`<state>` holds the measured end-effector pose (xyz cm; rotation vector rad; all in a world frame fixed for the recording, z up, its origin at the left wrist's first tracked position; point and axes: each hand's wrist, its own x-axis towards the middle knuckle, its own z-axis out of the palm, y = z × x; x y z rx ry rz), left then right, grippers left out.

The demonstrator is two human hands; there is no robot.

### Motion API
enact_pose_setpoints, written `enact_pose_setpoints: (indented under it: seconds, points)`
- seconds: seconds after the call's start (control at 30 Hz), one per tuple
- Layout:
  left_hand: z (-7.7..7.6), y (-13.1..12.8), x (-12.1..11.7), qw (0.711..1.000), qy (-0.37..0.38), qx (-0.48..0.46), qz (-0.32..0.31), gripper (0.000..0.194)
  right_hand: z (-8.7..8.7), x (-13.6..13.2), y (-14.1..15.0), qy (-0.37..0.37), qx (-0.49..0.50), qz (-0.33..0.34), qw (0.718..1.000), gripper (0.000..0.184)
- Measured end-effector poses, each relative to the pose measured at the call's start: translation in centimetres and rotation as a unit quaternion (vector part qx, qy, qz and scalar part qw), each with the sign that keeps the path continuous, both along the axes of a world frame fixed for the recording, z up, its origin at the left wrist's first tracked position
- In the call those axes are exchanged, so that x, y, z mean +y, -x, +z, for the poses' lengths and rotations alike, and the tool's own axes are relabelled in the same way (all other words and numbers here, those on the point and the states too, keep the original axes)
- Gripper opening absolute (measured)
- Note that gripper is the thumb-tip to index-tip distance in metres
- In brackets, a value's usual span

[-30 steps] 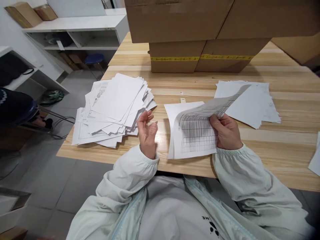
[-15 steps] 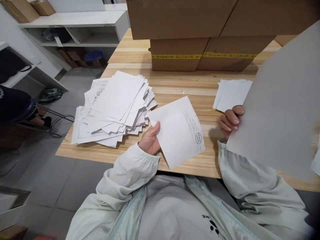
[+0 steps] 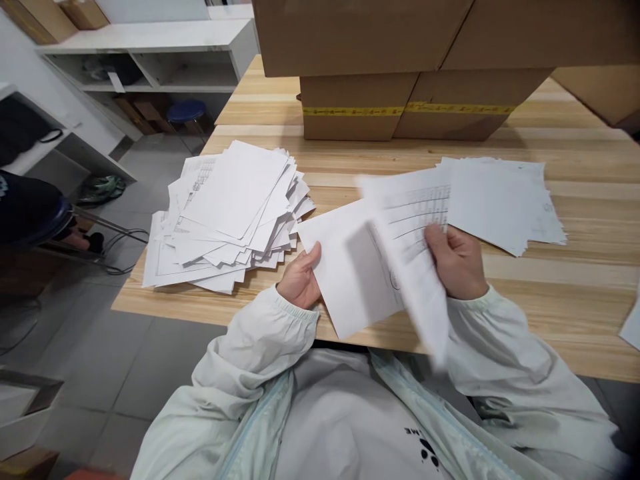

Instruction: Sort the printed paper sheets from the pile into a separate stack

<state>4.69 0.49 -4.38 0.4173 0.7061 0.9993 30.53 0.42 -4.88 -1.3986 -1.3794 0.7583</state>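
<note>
Your left hand [image 3: 300, 280] pinched the near-left edge of a blank sheet [image 3: 345, 267] lying on the wooden table [image 3: 575, 293]. Your right hand [image 3: 457, 263] gripped a blurred printed sheet [image 3: 415, 227] partly overlapping it, between two paper piles [image 3: 225, 213].

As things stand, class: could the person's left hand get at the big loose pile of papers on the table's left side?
Probably yes. The left hand lies just beside the loose pile, with only bare table between. It pinches the edge of a blank sheet, which it would likely have to drop first.
</note>
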Motion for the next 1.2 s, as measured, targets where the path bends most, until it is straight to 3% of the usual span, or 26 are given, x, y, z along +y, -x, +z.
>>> enact_pose_setpoints:
  seconds: [0.07, 0.17, 0.43, 0.5, 0.57, 0.63, 0.73, 0.83, 0.93, 1.0, 1.1, 1.2]
  points:
    - [0.0, 0.0, 0.0, 1.0, -0.007, -0.001, -0.007, 0.031, 0.4, -0.7, 1.4, -0.014, -0.059, -0.023, 0.998, 0.055]
    - [0.0, -0.1, -0.1, 1.0, -0.02, -0.006, -0.016, 0.033, 0.5, -1.3, 2.7, -0.026, -0.134, -0.006, 0.991, 0.058]
    - [-0.1, -0.4, -0.2, 0.999, -0.036, -0.003, -0.017, 0.035, -0.4, -1.6, 3.8, -0.03, -0.138, 0.021, 0.99, 0.049]
    - [0.0, -0.3, -0.4, 0.999, -0.047, 0.005, -0.022, 0.036, -0.2, -1.4, 3.6, -0.058, -0.1, -0.013, 0.993, 0.034]
    - [0.0, -0.2, -0.7, 0.997, -0.067, 0.007, -0.044, 0.04, 0.3, -1.5, 3.1, -0.069, -0.021, -0.012, 0.997, 0.042]
    - [0.0, 0.0, -0.9, 0.993, -0.075, 0.007, -0.086, 0.044, 0.9, -2.2, 2.6, -0.023, 0.069, 0.069, 0.995, 0.052]
    - [-0.4, 0.0, -1.3, 0.983, -0.053, 0.025, -0.175, 0.046, 1.1, -4.2, 2.1, 0.094, 0.145, 0.155, 0.973, 0.038]
    - [-1.0, -0.5, -1.5, 0.979, -0.042, 0.068, -0.188, 0.049, 0.2, -6.2, 1.8, 0.158, 0.172, 0.107, 0.966, 0.031]
    - [-1.2, -1.5, -1.5, 0.978, -0.068, 0.166, -0.104, 0.059, -1.1, -7.0, 0.8, 0.173, 0.179, 0.043, 0.968, 0.038]
    - [-1.0, -2.3, -1.4, 0.962, -0.095, 0.246, -0.065, 0.065, -1.7, -6.9, -0.3, 0.175, 0.181, 0.005, 0.968, 0.049]
    - [-0.4, -3.5, -0.9, 0.939, -0.124, 0.313, -0.067, 0.048, -1.9, -6.0, -1.8, 0.187, 0.187, -0.014, 0.964, 0.064]
    - [0.0, -4.3, -0.3, 0.935, -0.111, 0.325, -0.093, 0.026, -1.7, -4.4, -2.7, 0.201, 0.185, -0.007, 0.962, 0.07]
